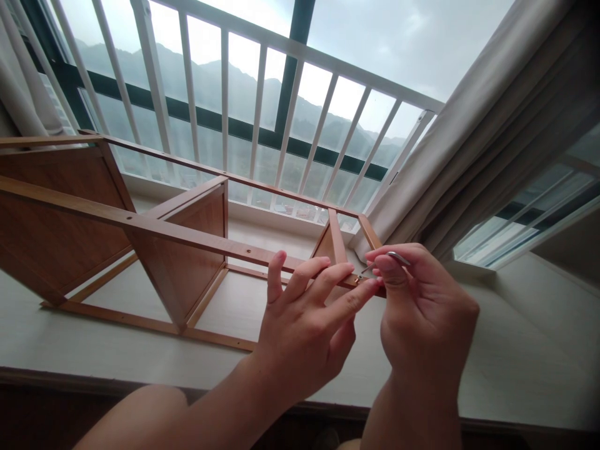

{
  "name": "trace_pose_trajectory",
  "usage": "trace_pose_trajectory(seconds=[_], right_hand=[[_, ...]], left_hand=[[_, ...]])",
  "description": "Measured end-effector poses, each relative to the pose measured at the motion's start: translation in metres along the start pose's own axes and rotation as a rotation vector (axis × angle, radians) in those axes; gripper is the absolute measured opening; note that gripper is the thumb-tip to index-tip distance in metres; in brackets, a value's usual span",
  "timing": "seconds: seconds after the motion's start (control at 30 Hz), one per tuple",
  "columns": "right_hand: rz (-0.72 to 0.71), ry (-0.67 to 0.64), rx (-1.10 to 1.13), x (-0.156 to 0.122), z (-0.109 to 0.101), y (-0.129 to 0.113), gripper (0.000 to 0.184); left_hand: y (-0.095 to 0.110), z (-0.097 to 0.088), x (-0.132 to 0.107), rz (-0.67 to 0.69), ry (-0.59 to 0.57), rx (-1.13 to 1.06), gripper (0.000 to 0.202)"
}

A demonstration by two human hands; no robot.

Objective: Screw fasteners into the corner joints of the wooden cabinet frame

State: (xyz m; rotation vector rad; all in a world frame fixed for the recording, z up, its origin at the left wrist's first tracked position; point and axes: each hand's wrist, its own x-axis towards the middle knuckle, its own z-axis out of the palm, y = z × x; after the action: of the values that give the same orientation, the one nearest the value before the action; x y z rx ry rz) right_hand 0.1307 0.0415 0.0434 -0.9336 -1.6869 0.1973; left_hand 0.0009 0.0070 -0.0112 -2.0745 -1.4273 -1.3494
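Observation:
A brown wooden shelf frame [190,231] lies on its side on a pale ledge. My right hand [417,306] pinches a bent metal hex key [398,256] between thumb and fingers. The key's thin end points down toward a small brass-coloured bolt [357,280] at the right end of the frame's near rail. My left hand [312,319] rests over that rail with its fingers spread, the index fingertip beside the bolt and close to my right fingers. Its thumb is partly hidden below. Whether the key sits in the bolt head, I cannot tell.
White window bars [257,119] stand behind the frame, with glass and hills beyond. A beige curtain [450,137] hangs at the right, another curtain [23,81] at the far left. The pale ledge [510,350] ends at a dark front edge near my knees.

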Motion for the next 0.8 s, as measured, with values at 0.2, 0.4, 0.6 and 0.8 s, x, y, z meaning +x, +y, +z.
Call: trace_pose_trajectory(seconds=[0.2,0.4,0.6,0.8], right_hand=[[-0.030,-0.041,-0.021,0.000,0.000,-0.002,0.010],[-0.045,-0.005,-0.070,-0.001,0.002,0.001,0.008],[-0.015,0.097,-0.044,-0.001,0.007,0.003,0.019],[0.019,0.165,-0.011,-0.003,0.012,0.003,0.019]], left_hand=[[0.000,0.001,0.000,-0.004,0.006,0.001,0.040],[0.001,0.000,0.000,-0.011,-0.001,0.001,0.039],[0.000,0.000,0.000,-0.005,0.000,0.006,0.043],[0.000,0.001,0.000,0.000,0.009,0.015,0.041]])
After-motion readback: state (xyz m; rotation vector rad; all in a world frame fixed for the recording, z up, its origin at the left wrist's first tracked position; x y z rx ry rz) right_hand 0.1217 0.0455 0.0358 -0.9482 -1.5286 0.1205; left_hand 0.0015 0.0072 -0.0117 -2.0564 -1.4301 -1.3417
